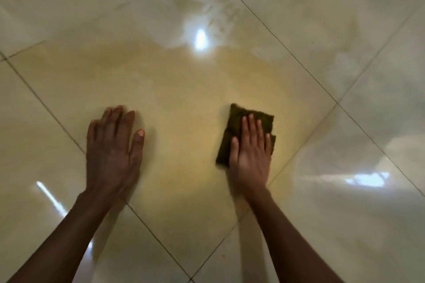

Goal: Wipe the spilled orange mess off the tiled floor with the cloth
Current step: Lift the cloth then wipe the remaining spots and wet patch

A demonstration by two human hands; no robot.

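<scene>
A dark olive-brown folded cloth lies flat on the glossy tiled floor. My right hand presses on the cloth with straight fingers and covers its lower right part. My left hand rests flat on the bare tile to the left, fingers straight, holding nothing. A thin orange-yellow film spreads over the middle tile between and beyond both hands. Paler smeared streaks run toward the top of the view.
Dark grout lines cross the floor diagonally. A bright lamp reflection shines above the spill, and a window reflection sits at the right. The tiles at the far left and right look paler.
</scene>
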